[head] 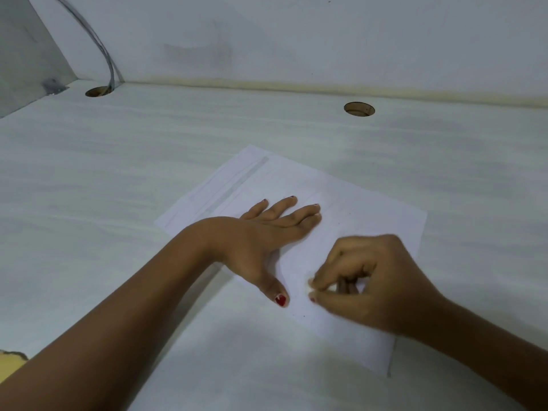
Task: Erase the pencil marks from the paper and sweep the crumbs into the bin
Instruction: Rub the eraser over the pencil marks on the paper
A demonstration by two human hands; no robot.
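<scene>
A white sheet of paper (350, 209) lies on the pale desk, turned at an angle. Faint grey pencil lines (237, 185) run along its far left part. My left hand (261, 232) rests flat on the paper with fingers straight and thumb spread. My right hand (367, 280) is curled over the near part of the sheet and pinches a small whitish eraser (310, 287) between thumb and fingertips, its tip on the paper. The hand is blurred. A few tiny dark crumbs (302, 316) dot the paper below it. No bin is in view.
The desk (118, 188) meets a white wall at the back. Two round cable holes (359, 109) (99, 91) sit near the wall, and a grey cable (100, 46) drops into the left one. A yellow object (12, 361) shows at the lower left edge.
</scene>
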